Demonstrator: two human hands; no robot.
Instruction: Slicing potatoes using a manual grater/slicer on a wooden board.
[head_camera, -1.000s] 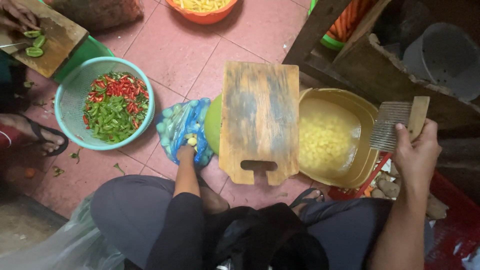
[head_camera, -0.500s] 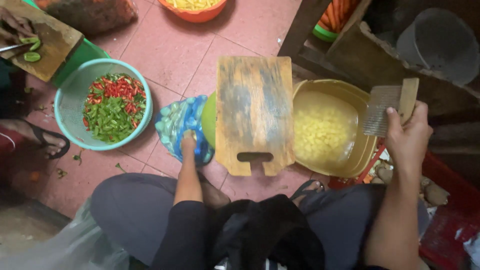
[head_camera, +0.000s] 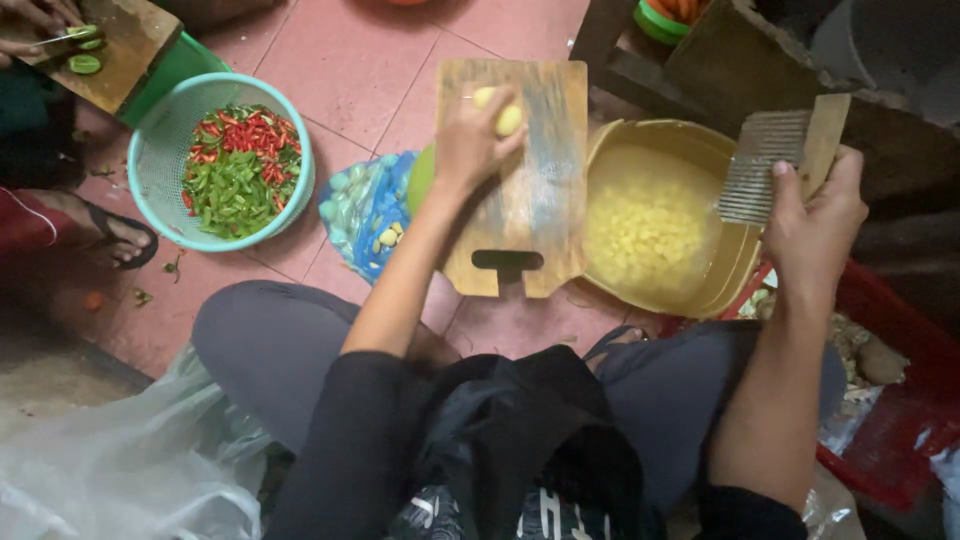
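From the head camera I see my left hand (head_camera: 468, 140) resting on the far end of the wooden cutting board (head_camera: 540, 215), its fingers (head_camera: 500, 98) curled around a small peeled yellow potato (head_camera: 508, 120), which sits pressed against the board. I judge the potato firm but wet and slippery, light, and best pinched across its rounded sides as it is now. My right hand (head_camera: 815, 225) is clenched on the wooden handle of a crinkle cutter (head_camera: 765, 165), whose ribbed metal blade hangs above the right rim of the yellow basin (head_camera: 730, 285); the cutter looks stiff and light, with an edge to keep clear of skin. That basin, just right of the board, holds pale yellow diced pieces in water. Left of the board lies a blue plastic bag (head_camera: 362, 210) with a few pale pieces inside. Further left, a turquoise basket (head_camera: 160, 150) holds chopped red and green chillies. At the far left corner another person's hand (head_camera: 35, 15) slices something green on a second board (head_camera: 120, 50).
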